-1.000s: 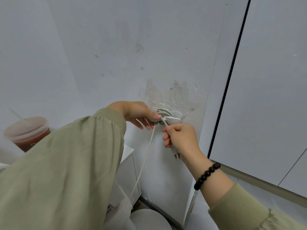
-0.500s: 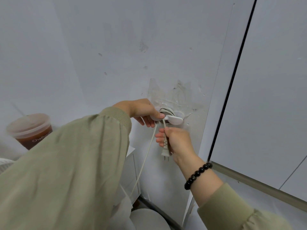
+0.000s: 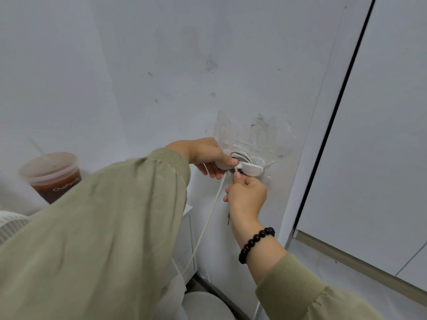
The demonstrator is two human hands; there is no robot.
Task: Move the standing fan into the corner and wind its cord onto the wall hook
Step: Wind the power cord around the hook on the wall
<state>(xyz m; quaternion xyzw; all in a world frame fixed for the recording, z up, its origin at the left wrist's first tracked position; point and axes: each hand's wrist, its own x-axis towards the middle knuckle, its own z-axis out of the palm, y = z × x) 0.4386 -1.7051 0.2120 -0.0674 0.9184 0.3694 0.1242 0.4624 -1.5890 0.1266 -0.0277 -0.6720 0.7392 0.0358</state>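
Observation:
A white wall hook (image 3: 250, 168) is stuck to the grey wall, with several turns of white cord (image 3: 240, 155) wound behind it. My left hand (image 3: 205, 155) grips the hook's left wing, thumb pressed on its front. My right hand (image 3: 248, 196) sits just below the hook and holds the cord's plug end in curled fingers; the plug's prongs (image 3: 228, 219) poke out under the hand. A loose length of cord (image 3: 208, 220) hangs down to the floor. The fan's round white base (image 3: 203, 306) shows at the bottom; a ribbed white edge, perhaps the fan's grille (image 3: 9, 225), shows at the far left.
A plastic cup of brown tea with a straw (image 3: 52, 176) stands at the left, behind my left sleeve. A white cabinet (image 3: 188, 241) stands against the wall under my left arm. A white panel with a black seam (image 3: 328, 125) fills the right side.
My right hand has risen back up close under the hook with the plug end. The plug body, visible half a second ago, is now mostly hidden by the hand. My left hand stays on the hook.

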